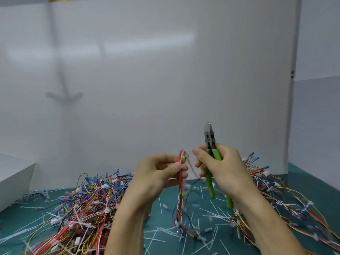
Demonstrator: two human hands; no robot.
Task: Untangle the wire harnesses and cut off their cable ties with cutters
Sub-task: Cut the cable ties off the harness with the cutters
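Nearest me: left forearm (pixel 128 218) and right forearm (pixel 266 218), both raised over the green mat (pixel 165 242). The left hand (pixel 158 172) pinches a red-and-white wire harness (pixel 181 192) near its top, thumb against fingers. The rest hangs below that hand to the mat. The right hand (pixel 220 162), just right of the left, is wrapped round the green handles of the cutters (pixel 209 138); nose points up above the knuckles, jaws together. I can't tell if its index fingertip touches the harness. Tangled pile (pixel 82 208) sits below-left of the left hand, second pile (pixel 276 196) right of the right hand. Cut ties (pixel 211 216) are scattered under both hands.
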